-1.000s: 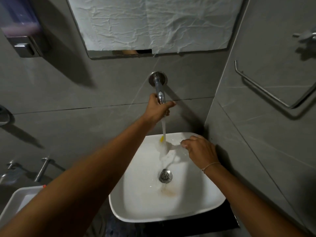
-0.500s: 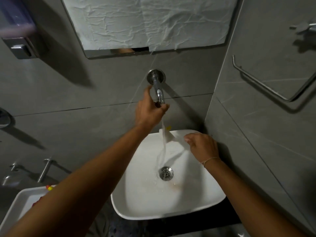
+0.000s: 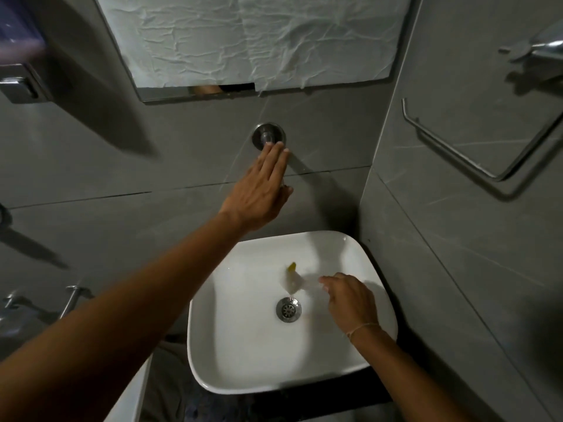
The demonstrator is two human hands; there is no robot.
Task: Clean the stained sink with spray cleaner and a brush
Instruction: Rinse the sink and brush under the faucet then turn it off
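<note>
The white square sink [image 3: 213, 373] stands in the corner, with a metal drain [image 3: 288, 309] in its middle. My right hand [image 3: 350, 303] is inside the basin just right of the drain, shut on a blurred white brush [image 3: 294, 281] with a yellow tip that points left. A wall tap [image 3: 268, 136] sticks out above the sink. My left hand [image 3: 259, 190] lies flat over its spout, fingers straight and together, hiding most of the spout. No water stream shows. No spray cleaner is in view.
A mirror covered with crinkled paper [image 3: 249, 38] hangs above the tap. A soap dispenser [image 3: 18, 65] is at the upper left and a metal towel rail [image 3: 475, 153] on the right wall. A second basin's edge [image 3: 128, 400] and metal fittings [image 3: 70, 300] lie lower left.
My left hand has gone from gripping the spout's end to lying flat over it, and the water stream is gone. My right hand has moved the brush down toward the drain.
</note>
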